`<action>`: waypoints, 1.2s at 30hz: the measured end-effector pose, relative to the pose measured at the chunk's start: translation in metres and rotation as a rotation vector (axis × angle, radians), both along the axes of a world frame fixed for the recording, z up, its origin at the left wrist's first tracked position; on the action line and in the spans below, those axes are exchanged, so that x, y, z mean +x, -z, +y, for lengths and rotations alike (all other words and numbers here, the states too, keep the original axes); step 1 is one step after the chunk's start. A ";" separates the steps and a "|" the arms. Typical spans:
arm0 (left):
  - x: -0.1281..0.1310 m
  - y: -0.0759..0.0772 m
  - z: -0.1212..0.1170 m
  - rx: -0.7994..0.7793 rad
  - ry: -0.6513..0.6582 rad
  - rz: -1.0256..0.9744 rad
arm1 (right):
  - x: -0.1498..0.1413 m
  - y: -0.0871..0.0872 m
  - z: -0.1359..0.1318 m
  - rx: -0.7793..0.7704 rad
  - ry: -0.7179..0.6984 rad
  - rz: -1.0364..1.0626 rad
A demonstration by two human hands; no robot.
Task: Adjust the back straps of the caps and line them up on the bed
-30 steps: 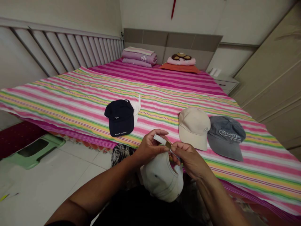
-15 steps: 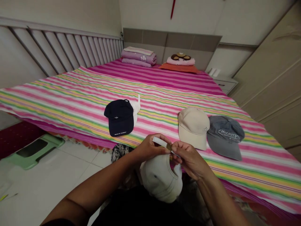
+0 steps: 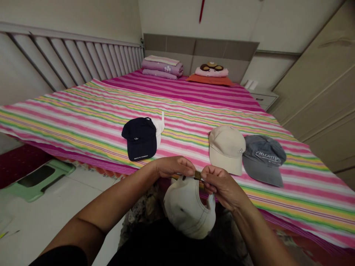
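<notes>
A pale cap (image 3: 184,210) hangs in front of me at the bed's near edge, its back opening turned up toward my hands. At its strap sits a brass-coloured buckle (image 3: 198,175). My left hand (image 3: 177,167) pinches the strap just left of the buckle, thumb against fingers. From the other side, my right hand (image 3: 219,183) is closed on the strap beside the buckle. Beyond, on the bed, lie a navy cap (image 3: 141,136) partly over a white cap (image 3: 160,129), and a beige cap (image 3: 227,147) touching a grey cap (image 3: 263,159).
A striped sheet (image 3: 183,125) covers the bed. Folded purple bedding (image 3: 162,68) and an orange and pink stack (image 3: 212,75) lie by the headboard (image 3: 180,46). A green stool (image 3: 41,181) stands on the floor at left, and a wardrobe (image 3: 324,85) is at right.
The free strap end that stuck up above my left fingers no longer shows. My left hand has come lower and flatter beside the buckle, while my right hand keeps nearly the same place.
</notes>
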State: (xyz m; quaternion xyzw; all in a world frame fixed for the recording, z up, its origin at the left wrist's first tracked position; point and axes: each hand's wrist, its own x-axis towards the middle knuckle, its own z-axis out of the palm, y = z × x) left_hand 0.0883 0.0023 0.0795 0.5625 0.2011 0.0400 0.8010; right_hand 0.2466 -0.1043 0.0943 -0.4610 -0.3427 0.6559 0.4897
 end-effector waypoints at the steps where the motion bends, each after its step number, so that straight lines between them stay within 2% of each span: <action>1: 0.001 -0.002 -0.001 0.037 0.006 0.025 | 0.000 0.000 0.000 -0.005 0.000 -0.005; 9: 0.004 -0.008 -0.012 0.028 -0.059 0.028 | 0.006 0.000 0.002 0.026 -0.016 -0.042; 15: 0.000 -0.014 -0.016 0.123 -0.071 0.050 | 0.005 -0.003 0.002 0.014 -0.018 -0.072; 19: -0.001 -0.016 -0.019 0.098 -0.090 0.050 | 0.007 -0.002 0.002 0.024 -0.042 -0.048; 21: -0.001 -0.014 -0.019 0.060 -0.108 0.029 | 0.011 0.000 0.003 0.027 -0.077 -0.036; 24: -0.002 -0.013 -0.015 -0.072 -0.197 -0.039 | 0.020 0.007 0.005 0.042 -0.212 -0.028; 26: -0.005 -0.017 -0.011 -0.181 -0.297 -0.101 | 0.027 0.013 0.006 0.044 -0.296 -0.016; 28: -0.010 -0.027 -0.005 -0.244 -0.356 -0.166 | 0.032 0.015 0.004 0.029 -0.321 0.012; 30: -0.016 -0.041 0.000 -0.231 -0.327 -0.233 | 0.035 0.011 0.001 0.035 -0.247 0.052; 33: -0.023 -0.057 0.002 -0.135 -0.246 -0.303 | 0.034 -0.005 -0.004 0.152 0.028 0.078; 34: -0.024 -0.058 0.001 -0.097 -0.260 -0.311 | 0.033 -0.011 -0.005 0.198 0.112 0.063; 36: -0.021 -0.053 -0.005 -0.011 -0.366 -0.314 | 0.029 -0.021 -0.004 0.258 0.188 -0.047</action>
